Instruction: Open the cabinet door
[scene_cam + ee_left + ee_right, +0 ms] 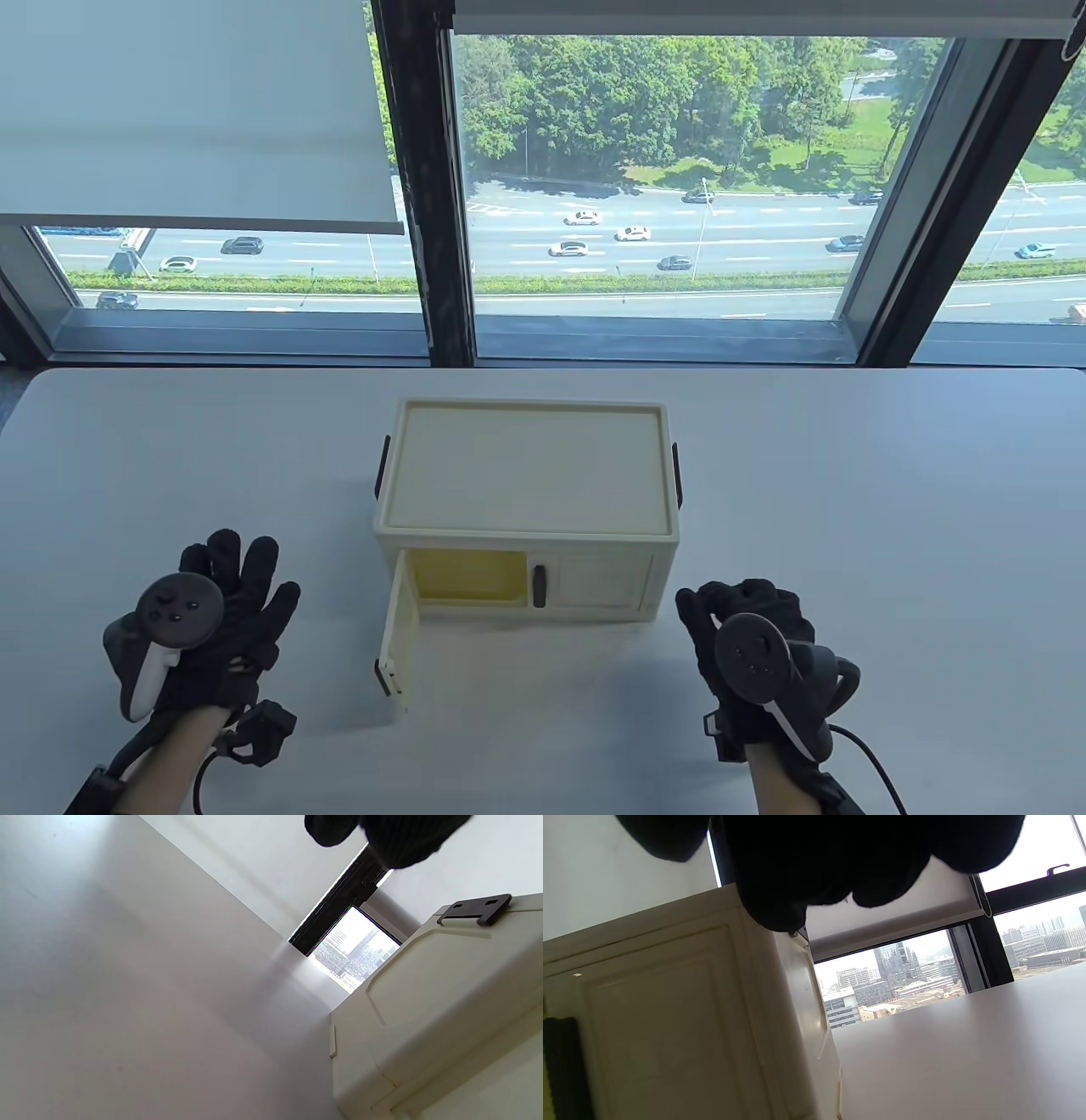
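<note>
1. Where the table view looks down, one cream cabinet (526,492) stands on the white tabletop (891,509), midway between the left and right edges and closer to the far edge than the hands are. Its long axis runs left to right, and its front faces the near edge. It has two doors: the left door (399,632) is swung out toward the near edge, standing roughly square to the front and showing a yellowish interior (462,576); the right door (601,581) sits closed, with one dark handle (538,586) at its inner edge. One dark clip shows on each end of the cabinet, two counted. Two gloved hands are near the near edge, one on either side of the cabinet. The left hand (216,624) has its fingers spread wide and holds nothing, well left of the open door. The right hand (751,637) has its fingers curled loosely and grips nothing, just right of the cabinet's front corner.

2. Seen from the left wrist view, tilted, one cabinet end wall (432,1005) shows with one dark clip (475,910) at its top edge. Two gloved fingertips (398,840) hang in at the top, touching nothing.

3. Seen from the right wrist view, the closed right door (661,1027) fills the left side, its dark handle (562,1069) at the left edge. Curled gloved fingers (818,857) hang above, clear of the cabinet.
</note>
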`<move>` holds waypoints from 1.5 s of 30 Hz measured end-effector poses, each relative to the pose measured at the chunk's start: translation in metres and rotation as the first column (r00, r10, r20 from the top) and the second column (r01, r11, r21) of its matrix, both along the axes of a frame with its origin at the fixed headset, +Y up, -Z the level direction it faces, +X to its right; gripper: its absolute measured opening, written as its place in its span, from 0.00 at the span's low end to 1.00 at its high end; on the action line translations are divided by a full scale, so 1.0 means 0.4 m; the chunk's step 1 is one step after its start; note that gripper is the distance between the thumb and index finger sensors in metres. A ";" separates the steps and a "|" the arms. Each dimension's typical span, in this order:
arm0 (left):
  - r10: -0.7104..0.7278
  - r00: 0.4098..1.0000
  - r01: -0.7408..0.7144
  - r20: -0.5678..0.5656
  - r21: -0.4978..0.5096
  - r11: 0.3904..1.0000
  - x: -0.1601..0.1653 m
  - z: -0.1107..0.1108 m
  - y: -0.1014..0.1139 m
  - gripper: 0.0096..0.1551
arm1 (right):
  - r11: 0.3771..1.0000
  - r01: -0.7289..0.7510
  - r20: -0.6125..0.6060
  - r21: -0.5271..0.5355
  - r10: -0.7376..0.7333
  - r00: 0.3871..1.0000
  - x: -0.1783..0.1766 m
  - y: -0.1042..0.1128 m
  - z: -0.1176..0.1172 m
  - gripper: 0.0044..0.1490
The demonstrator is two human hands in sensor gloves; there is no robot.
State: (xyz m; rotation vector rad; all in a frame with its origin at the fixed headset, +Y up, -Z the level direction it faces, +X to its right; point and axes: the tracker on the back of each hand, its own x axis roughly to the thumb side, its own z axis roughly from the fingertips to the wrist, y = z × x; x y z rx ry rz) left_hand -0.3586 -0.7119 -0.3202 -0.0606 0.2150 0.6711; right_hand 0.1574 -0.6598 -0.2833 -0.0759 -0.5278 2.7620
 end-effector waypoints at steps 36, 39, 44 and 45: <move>-0.034 0.999 0.034 0.033 -0.018 0.999 0.018 0.010 -0.004 0.37 | 0.656 0.504 0.131 -0.562 -0.531 0.837 -0.211 -0.089 -0.130 0.31; -0.035 0.999 0.036 0.031 -0.026 0.999 0.019 0.010 -0.005 0.37 | 0.660 0.465 0.058 -0.589 -0.540 0.840 -0.177 -0.083 -0.119 0.28; -0.032 0.999 0.032 0.024 -0.027 0.999 0.018 0.012 -0.003 0.37 | 0.699 0.354 -0.090 -0.622 -0.513 0.854 -0.120 -0.070 -0.097 0.25; -0.031 0.999 0.032 0.024 -0.026 0.999 0.018 0.012 -0.003 0.37 | 0.728 0.318 -0.127 -0.607 -0.484 0.866 -0.109 -0.068 -0.094 0.24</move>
